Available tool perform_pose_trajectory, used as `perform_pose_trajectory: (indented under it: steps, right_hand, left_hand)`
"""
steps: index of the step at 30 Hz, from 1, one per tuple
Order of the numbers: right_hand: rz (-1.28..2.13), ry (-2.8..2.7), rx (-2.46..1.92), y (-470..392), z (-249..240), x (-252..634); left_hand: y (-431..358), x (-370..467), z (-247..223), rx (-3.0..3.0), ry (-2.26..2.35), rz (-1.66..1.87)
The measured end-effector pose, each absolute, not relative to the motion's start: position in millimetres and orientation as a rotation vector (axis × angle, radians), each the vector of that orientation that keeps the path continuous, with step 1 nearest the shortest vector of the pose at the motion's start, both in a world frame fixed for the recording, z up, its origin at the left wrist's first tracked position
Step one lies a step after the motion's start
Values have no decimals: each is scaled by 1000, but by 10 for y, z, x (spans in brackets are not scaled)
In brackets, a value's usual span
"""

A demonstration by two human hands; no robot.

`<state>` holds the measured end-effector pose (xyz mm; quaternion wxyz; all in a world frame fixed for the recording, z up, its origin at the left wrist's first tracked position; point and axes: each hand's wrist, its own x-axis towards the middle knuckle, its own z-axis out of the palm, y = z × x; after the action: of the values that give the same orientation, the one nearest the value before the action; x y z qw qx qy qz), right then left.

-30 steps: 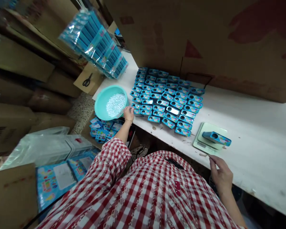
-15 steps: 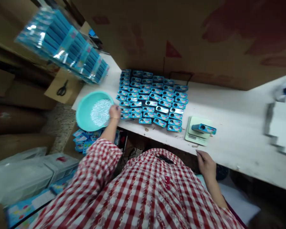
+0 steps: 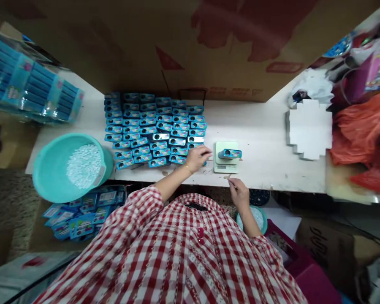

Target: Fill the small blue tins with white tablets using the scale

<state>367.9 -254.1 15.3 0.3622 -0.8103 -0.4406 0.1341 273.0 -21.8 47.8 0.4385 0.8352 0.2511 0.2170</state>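
Observation:
My left hand point(image 3: 199, 158) is over the front right corner of the rows of tins, its fingers pinched together and pointing at the scale. Whatever is between those fingertips is too small to make out. A small pale green scale point(image 3: 226, 168) carries one blue tin point(image 3: 230, 153) with a dark round hole in its top. Just below the scale, at the table's front edge, my right hand point(image 3: 240, 192) is closed with thumb and forefinger together; its contents are hidden. Many similar blue tins point(image 3: 161, 126) stand packed in rows to the left.
A turquoise basin point(image 3: 47, 169) holding white pellets point(image 3: 85, 166) sits at the table's left edge. Behind rises a large cardboard box point(image 3: 139, 55). White cut card point(image 3: 310, 128) is stacked right, near a red plastic bag point(image 3: 361, 126). Blue packs point(image 3: 82, 223) fill a box below.
My left hand has moved right, from the basin's rim to beside the scale. The view has swung to the right. My right hand stays closed near the scale.

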Motion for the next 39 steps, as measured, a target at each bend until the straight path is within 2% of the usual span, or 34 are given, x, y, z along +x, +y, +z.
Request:
perform_pose_trajectory:
  steps: [4, 8, 15, 18, 21, 30, 35, 39]
  right_hand:
    - [272, -1141, -2061, -2608, 284, 3884]
    - [233, -1116, -2060, -2575, 280, 4230]
    - [482, -874, -2095, -2563, -250, 4537]
    - [439, -853, -2161, -2544, -391, 4459]
    - [355, -873, -2277, -2344, -421, 4309]
    - [556, -943, -2497, -1375, -400, 4306]
    - [616, -871, -2701, -2109, -309, 4901]
    - [479, -321, -2990, -3192, -193, 5747]
  left_hand:
    - [-455, 3312, 254, 2153, 421, 399]
    - [-419, 3397, 80, 2142, 432, 443]
    - [-523, 3437, 6, 2291, 405, 316]
    - [-589, 3561, 23, 2367, 435, 188]
    - [-549, 3607, 139, 2403, 482, 126]
    - [-272, 3004, 887, 2467, 789, 549]
    - [-489, 2858, 947, 2515, 668, 543]
    - [-702, 2867, 891, 2539, 519, 433]
